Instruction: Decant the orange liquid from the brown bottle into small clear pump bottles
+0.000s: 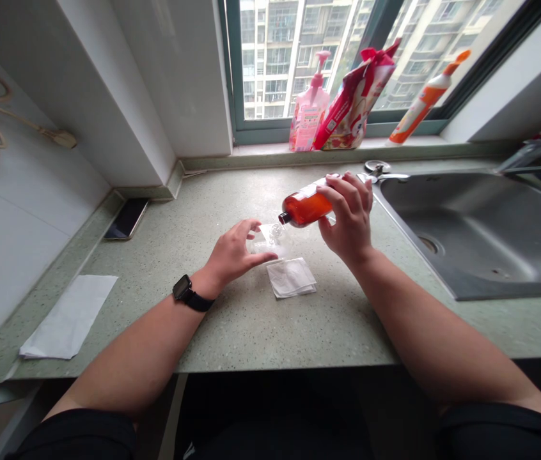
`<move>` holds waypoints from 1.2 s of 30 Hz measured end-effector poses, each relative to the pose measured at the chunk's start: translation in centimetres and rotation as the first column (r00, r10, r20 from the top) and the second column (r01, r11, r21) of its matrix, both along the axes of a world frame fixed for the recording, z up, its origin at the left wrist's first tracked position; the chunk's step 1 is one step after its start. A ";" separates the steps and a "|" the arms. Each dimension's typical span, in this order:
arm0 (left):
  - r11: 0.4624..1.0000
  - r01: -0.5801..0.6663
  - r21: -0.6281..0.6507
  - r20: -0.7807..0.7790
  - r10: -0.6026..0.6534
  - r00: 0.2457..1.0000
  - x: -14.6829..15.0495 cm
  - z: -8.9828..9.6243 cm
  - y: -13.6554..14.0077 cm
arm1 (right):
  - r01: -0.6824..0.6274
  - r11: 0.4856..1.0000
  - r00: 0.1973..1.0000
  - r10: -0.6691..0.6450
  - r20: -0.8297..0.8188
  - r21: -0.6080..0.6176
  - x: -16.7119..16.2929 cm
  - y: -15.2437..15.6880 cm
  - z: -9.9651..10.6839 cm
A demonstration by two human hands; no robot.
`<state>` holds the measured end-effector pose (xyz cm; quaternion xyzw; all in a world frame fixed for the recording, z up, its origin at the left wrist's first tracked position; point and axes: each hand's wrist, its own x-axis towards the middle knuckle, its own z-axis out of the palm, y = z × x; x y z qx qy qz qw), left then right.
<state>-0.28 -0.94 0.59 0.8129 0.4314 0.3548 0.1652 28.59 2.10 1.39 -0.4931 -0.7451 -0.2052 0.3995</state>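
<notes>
My right hand (pixel 350 214) is wrapped round an amber bottle (pixel 307 207) with a pale label. The bottle is tipped nearly level, its uncapped dark mouth pointing left and slightly down over a small clear plastic container (pixel 270 239). My left hand (pixel 235 252), with a black watch on its wrist, curls round the container's left side, thumb in front and fingers behind. Whether liquid is flowing out, I cannot tell. Just in front of the container lies a folded white tissue (pixel 291 277) on the speckled counter.
A steel sink (pixel 486 236) is set into the counter at right. A phone (pixel 126 218) and white paper sheets (pixel 70 316) lie at left. On the windowsill stand a pink pump bottle (pixel 309 115), a red bag (pixel 357 102) and an orange-white bottle (pixel 424 102).
</notes>
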 end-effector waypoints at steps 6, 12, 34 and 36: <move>1.000 -0.001 -0.002 -0.004 0.001 1.000 0.0 0.0 0.0 | -0.024 1.000 1.000 0.024 -0.011 0.016 0.1 0.1 -0.1; 1.000 0.004 0.000 -0.005 -0.004 1.000 0.0 0.0 0.0 | 0.011 1.000 1.000 -0.011 0.010 0.013 0.0 0.0 0.0; 1.000 -0.004 -0.005 -0.012 0.003 1.000 0.1 0.1 -0.1 | -0.009 1.000 0.999 0.008 0.034 0.029 -0.1 0.0 -0.1; 1.000 -0.002 -0.003 -0.015 0.002 1.000 0.0 0.0 -0.1 | -0.012 1.000 0.999 0.012 0.030 0.018 0.0 0.0 -0.2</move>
